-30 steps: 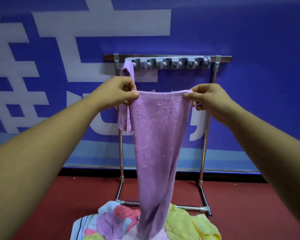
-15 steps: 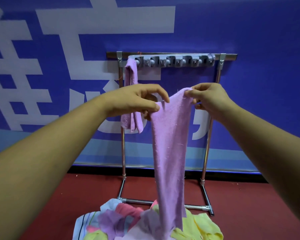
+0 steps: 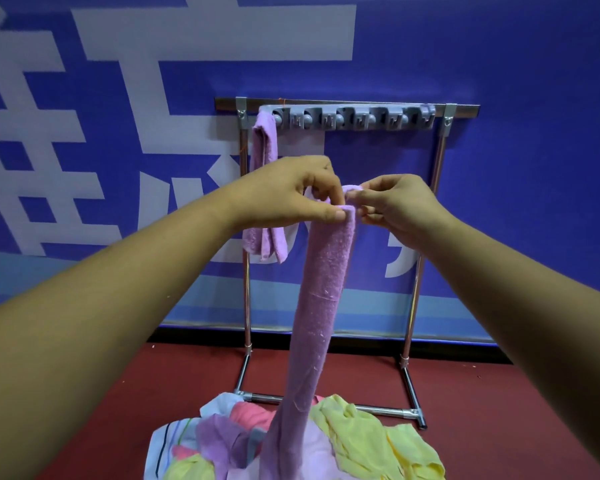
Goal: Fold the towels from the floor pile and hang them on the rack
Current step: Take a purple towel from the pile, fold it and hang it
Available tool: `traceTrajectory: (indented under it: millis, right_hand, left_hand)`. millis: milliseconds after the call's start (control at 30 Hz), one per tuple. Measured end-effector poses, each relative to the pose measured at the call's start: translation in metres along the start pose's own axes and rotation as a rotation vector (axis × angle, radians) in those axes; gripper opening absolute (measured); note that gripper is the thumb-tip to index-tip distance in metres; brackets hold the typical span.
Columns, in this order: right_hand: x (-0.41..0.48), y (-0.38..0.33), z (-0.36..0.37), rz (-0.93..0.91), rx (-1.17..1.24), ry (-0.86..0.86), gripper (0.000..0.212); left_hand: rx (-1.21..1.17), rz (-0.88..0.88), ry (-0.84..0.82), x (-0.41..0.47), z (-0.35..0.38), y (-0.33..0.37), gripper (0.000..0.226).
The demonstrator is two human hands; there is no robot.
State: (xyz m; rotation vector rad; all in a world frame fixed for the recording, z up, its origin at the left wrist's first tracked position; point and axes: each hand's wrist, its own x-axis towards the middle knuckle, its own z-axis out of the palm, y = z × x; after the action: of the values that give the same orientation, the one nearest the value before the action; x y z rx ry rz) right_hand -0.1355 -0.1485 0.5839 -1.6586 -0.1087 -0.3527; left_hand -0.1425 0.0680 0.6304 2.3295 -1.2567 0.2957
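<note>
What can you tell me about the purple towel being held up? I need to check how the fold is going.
The purple towel is fuzzy terry cloth, lengthwise gathered into a narrow strip. Its top edge is pinched between the left hand and the right hand, close together. It hangs straight down before the rack, its lower end reaching the floor pile.

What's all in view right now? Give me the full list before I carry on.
held towel: 1, lilac, folded into a narrow strip, hanging from both hands
hung towel: 1, lilac, left end of rack
rack: 1, chrome, against wall
hook strip: 1, grey, on top bar
towel pile: 1, yellow, pink, purple, striped, on floor
floor: red
wall banner: blue, white lettering
left hand: pinching towel top
right hand: pinching towel top
</note>
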Motion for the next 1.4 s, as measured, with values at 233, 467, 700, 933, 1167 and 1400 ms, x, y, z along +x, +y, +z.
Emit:
traceTrajectory:
  millis: [233,467,700,933,1167,1400]
  right_hand:
    - [-0.014,-0.01,0.019,-0.044,0.159,-0.199,0.007]
    - [-0.021,-0.009,0.024,-0.11,0.152,-0.279,0.015]
    - [-0.023,-0.002,0.021,-0.198,0.036,-0.218,0.007]
    - [-0.028,0.009,0.012,-0.181,-0.033,-0.097,0.006]
    - [-0.025,0.013,0.011,-0.173,-0.056,-0.023,0.01]
    - [-0.027,-0.001,0.016,-0.179,0.089,-0.013,0.014]
  left_hand:
    - [0.101,-0.081,0.248,0.006,0.01,-0.018,0.011]
    - [0.046,-0.17,0.324,0.006,0.011,-0.026,0.016]
    - [0.007,-0.273,0.044,-0.003,0.006,-0.024,0.015]
    - [0.027,-0.24,0.034,-0.016,0.003,-0.026,0.02]
    - [-0.243,-0.268,0.1,-0.016,0.014,-0.024,0.023]
    - [-0.601,-0.326,0.271,-0.011,0.022,-0.031,0.041]
